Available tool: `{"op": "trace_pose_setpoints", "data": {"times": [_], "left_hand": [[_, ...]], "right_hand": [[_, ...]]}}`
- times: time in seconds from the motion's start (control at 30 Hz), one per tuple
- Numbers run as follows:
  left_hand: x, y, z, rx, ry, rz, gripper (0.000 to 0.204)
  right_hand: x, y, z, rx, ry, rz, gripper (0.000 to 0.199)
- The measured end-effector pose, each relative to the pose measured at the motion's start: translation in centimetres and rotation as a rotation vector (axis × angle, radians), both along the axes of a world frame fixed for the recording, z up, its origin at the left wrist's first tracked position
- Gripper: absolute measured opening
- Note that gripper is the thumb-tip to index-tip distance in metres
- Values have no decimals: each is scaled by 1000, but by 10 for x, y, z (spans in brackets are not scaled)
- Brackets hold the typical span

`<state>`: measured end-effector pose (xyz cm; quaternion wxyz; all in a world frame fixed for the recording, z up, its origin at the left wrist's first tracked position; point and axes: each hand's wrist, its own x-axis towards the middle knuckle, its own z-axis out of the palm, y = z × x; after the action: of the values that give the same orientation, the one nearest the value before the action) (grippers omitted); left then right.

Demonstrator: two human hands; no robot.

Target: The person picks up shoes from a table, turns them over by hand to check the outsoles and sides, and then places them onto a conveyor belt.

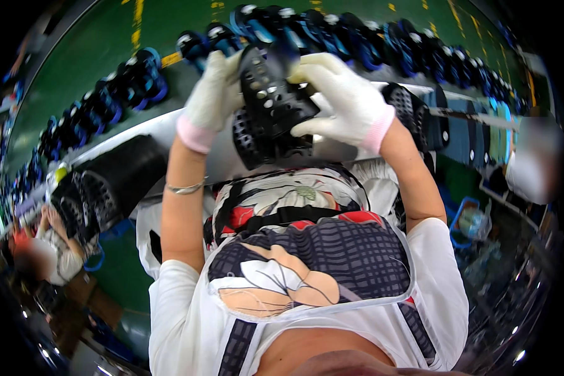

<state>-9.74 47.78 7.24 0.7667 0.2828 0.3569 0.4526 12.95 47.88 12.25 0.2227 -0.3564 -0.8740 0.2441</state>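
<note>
Both my hands wear white gloves with pink cuffs and hold a black perforated clog (271, 88) up over the pale work surface, tilted on end. My left hand (214, 94) grips its left edge, with the fingers partly hidden behind it. On the other side my right hand (341, 97) is closed on its right edge, thumb low and fingers high. Just below the held clog, close to my body, is a second black perforated clog (249, 141), partly covered by the first. I cannot tell whether the two touch.
Black and blue footwear (357, 41) stands in a long curved row beyond the work surface. More black perforated clogs (84, 197) lie at my left, beside a large black curved piece (128, 166). Another black clog (408, 109) lies at right. Co-workers sit at both sides.
</note>
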Motion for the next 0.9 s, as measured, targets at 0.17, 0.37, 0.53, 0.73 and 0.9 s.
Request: {"op": "trace_pose_setpoints", "data": {"times": [0.17,0.37,0.53,0.73,0.9], "left_hand": [[-31,-16,-6,-148,-143,296,51],[-62,-15,-40,-143,-92,577,36],[-81,7,-68,-75,193,692,41],[-103,7,-134,177,1029,312,45],[-101,7,-152,497,1363,99,46]], "right_hand": [[-74,11,-5,-331,38,63,54],[-133,12,-35,-384,-235,27,46],[-164,31,-52,-275,-405,24,40],[-167,85,-89,-304,-730,-19,42],[-197,125,-89,-339,-875,84,43]]}}
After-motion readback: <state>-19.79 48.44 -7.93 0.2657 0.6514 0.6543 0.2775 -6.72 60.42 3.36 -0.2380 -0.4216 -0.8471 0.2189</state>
